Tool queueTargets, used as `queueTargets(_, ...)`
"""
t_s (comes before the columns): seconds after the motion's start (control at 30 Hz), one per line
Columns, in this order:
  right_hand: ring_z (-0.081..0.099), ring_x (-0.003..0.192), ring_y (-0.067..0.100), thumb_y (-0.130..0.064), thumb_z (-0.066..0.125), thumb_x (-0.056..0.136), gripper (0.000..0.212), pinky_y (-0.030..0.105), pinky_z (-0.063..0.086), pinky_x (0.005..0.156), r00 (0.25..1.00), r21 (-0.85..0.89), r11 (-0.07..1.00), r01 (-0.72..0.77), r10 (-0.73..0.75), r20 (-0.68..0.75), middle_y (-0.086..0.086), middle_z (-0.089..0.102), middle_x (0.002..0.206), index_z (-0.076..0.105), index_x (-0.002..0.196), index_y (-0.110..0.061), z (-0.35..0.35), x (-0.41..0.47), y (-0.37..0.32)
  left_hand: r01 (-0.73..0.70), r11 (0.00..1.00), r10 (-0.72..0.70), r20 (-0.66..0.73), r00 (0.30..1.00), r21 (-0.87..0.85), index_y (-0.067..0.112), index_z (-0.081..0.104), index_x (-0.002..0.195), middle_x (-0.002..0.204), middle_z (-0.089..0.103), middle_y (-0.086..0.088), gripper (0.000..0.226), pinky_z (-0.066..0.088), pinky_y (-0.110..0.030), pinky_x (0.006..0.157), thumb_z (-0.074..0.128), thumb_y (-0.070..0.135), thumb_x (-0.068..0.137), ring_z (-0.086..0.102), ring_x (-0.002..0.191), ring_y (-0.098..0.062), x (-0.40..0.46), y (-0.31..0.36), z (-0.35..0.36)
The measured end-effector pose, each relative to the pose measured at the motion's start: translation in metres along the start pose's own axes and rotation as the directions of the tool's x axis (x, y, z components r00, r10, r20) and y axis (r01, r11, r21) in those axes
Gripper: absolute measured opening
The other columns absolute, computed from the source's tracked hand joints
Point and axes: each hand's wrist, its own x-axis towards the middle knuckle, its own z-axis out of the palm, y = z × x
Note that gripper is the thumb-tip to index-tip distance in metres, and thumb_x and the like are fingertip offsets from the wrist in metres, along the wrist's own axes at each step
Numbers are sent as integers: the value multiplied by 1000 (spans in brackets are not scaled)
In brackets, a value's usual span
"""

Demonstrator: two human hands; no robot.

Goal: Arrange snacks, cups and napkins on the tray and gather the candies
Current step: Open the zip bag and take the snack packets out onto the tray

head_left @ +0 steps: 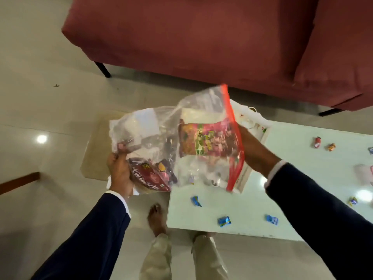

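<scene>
Above the table (302, 178) edge, both hands, left hand (119, 170) and right hand (254, 150), grip the apparently unsealed zip bag (181, 142); tilting could spill snacks.

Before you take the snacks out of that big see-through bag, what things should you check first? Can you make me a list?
1. Both hands hold the clear bag: ok. The left hand grips its bottom corner, the right hand is at the red zip edge.
2. Zip open: cannot tell.
3. Snacks still inside: ok. The pink packet and the dark red packet show through the plastic.
4. Bag over the table: not ok; about half hangs past its left edge.
5. Tray ready: cannot tell; the bag hides it.
6. Candies gathered: not ok. Blue candies and others lie scattered on the table.
</scene>
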Motion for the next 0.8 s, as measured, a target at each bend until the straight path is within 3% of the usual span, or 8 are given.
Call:
queueTargets(0.07, 72, 93, 33, -12, 79, 80, 55, 40, 62, 69, 999, -60, 998, 27, -28, -23, 15, 71, 109, 53, 128, -7, -40, -4, 1, 2, 1000, -4, -47, 999, -23, 23, 78, 101, 98, 80, -6, 17, 63, -36, 66, 63, 31, 100, 77, 86, -23, 4, 1, -5)
queueTargets(0.2, 73, 101, 24, -16, 79, 79, 58, 33, 61, 75, 987, -6, 996, 84, -84, -137, 6, 74, 112, 55, 132, -13, -119, -1, 9, 38, 998, -43, -100, 994, -53, 21, 73, 120, 113, 77, -5, 26, 60, -45, 85, 60, 31, 100, 73, 105, -27, 10, 3, -15)
queueTargets(0.3, 64, 105, 26, 0, 76, 80, 53, 44, 57, 91, 970, -309, 948, 75, -141, -198, 13, 67, 115, 55, 129, -6, -151, 21, 28, 85, 989, -102, -142, 985, -124, 20, 63, 136, 127, 71, -7, 49, 55, -52, 95, 60, 48, 97, 69, 114, -28, 9, 7, -16)
queueTargets(0.4, 63, 104, 30, -3, 79, 78, 44, 38, 50, 88, 978, -740, 670, 64, -191, -88, 5, 67, 112, 64, 119, -11, -147, 54, 41, 50, 989, -69, -137, 988, -138, 19, 64, 134, 116, 76, 0, 39, 59, -43, 86, 58, 39, 101, 72, 109, -22, 11, 9, -16)
queueTargets(0.5, 59, 112, 31, -25, 67, 88, 29, 45, 47, 95, 993, -961, 266, 73, -108, 45, 0, 67, 118, 64, 116, -28, -123, 85, 50, 112, 972, -144, -143, 979, -208, 23, 62, 136, 125, 70, 0, 41, 53, -45, 99, 55, 42, 101, 65, 121, -24, 17, 8, -14)
queueTargets(0.6, 51, 121, 31, -30, 59, 95, 23, 51, 36, 102, 987, -986, -42, 159, -24, 160, -1, 64, 123, 63, 116, -36, -95, 115, 56, 125, 968, -161, -154, 975, -220, 23, 64, 132, 119, 73, -1, 43, 55, -46, 97, 56, 49, 99, 70, 108, -23, 18, 8, -9)
queueTargets(0.7, 48, 124, 31, -26, 60, 96, 28, 50, 40, 100, 952, -899, -319, 298, 37, 303, 4, 57, 131, 61, 124, -32, -72, 143, 61, 171, 963, -194, -92, 977, -210, 25, 66, 101, 87, 78, 1, 31, 59, -36, 66, 55, 53, 97, 72, 80, -9, 19, 4, -5)
queueTargets(0.8, 50, 118, 30, -24, 65, 93, 33, 41, 48, 88, 917, -841, -381, 384, 54, 394, 7, 54, 128, 62, 124, -32, -54, 166, 65, 224, 958, -236, -49, 971, -180, 26, 67, 97, 82, 78, 2, 31, 57, -37, 66, 52, 54, 98, 71, 82, -12, 24, 4, -2)
